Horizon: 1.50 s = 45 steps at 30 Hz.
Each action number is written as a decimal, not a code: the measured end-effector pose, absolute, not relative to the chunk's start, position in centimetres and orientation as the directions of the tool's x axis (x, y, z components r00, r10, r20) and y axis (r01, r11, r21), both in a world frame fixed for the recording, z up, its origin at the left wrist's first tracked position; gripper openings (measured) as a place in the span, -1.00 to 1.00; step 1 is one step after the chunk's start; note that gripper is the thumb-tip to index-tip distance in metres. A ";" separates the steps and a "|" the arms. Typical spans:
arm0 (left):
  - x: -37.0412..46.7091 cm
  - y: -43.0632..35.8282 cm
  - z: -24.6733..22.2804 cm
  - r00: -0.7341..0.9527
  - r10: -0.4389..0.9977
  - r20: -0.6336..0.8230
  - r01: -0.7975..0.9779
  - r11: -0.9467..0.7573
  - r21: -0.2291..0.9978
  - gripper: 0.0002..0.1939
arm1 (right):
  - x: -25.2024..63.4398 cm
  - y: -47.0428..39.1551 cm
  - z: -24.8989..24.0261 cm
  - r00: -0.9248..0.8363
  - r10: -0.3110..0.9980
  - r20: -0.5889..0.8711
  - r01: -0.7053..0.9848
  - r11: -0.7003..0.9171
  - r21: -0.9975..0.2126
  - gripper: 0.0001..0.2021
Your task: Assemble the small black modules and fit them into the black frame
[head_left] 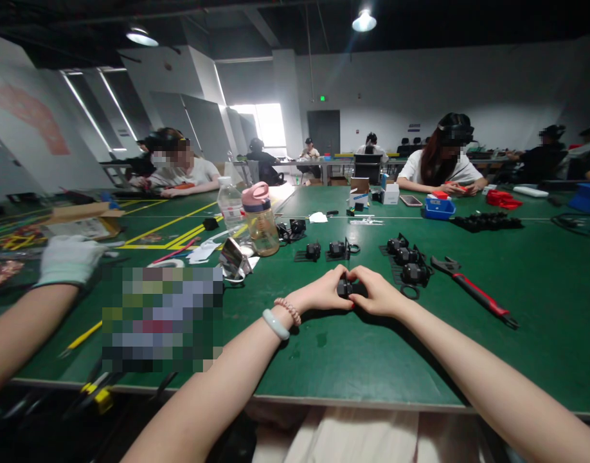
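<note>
Above the green table (295, 360), my left hand (326, 289) and my right hand (378, 292) meet with curled fingers around a small black fitting (344, 289). Fingers cover part of it, so its exact kind is unclear. A beaded bracelet and a pale bangle circle my left wrist. Beyond my hands lie two similar black parts, one on the left (313, 251) and one with a loose ring (337, 249). To the right is a cluster of several more black fittings (411, 263). Farther right rests an adjustable wrench (478, 292) with a red and black handle.
A co-worker's gloved hand (67, 260) reaches in at the left. A pink-lidded bottle (261, 222) and a clear bottle (231, 202) stand left of centre. Blue bin (439, 208), phone (411, 200) and small boxes (359, 191) sit farther back. Other people sit at tables.
</note>
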State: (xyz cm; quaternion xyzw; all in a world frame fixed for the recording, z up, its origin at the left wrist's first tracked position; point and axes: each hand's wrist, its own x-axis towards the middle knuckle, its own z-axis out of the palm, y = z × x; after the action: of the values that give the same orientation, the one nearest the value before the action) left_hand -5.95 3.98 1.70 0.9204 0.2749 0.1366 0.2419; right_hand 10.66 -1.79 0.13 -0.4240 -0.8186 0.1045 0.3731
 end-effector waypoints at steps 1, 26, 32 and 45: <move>-6.0 4.0 1.7 0.814 0.568 0.119 0.436 -0.734 0.520 -0.49 | 10.6 -1.8 0.1 -0.363 0.773 0.521 0.618 0.618 -0.487 -0.72; -5.9 3.8 1.8 0.809 0.575 0.120 0.427 -0.715 0.553 -0.51 | 10.7 -1.8 0.2 -0.380 0.781 0.496 0.629 0.611 -0.480 -0.75; -5.9 3.7 1.5 0.809 0.576 0.120 0.434 -0.721 0.540 -0.53 | 10.7 -2.0 0.1 -0.374 0.791 0.484 0.648 0.596 -0.473 -0.75; -6.0 3.9 1.1 0.815 0.564 0.137 0.412 -0.728 0.547 -0.52 | 10.8 -2.0 0.0 -0.367 0.801 0.473 0.657 0.583 -0.477 -0.75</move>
State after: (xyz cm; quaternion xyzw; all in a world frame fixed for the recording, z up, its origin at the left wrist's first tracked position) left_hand -5.95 3.92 1.06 0.9177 0.2658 0.1485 0.2552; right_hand 10.77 -2.05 0.03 -0.4444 -0.8202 0.1040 0.3449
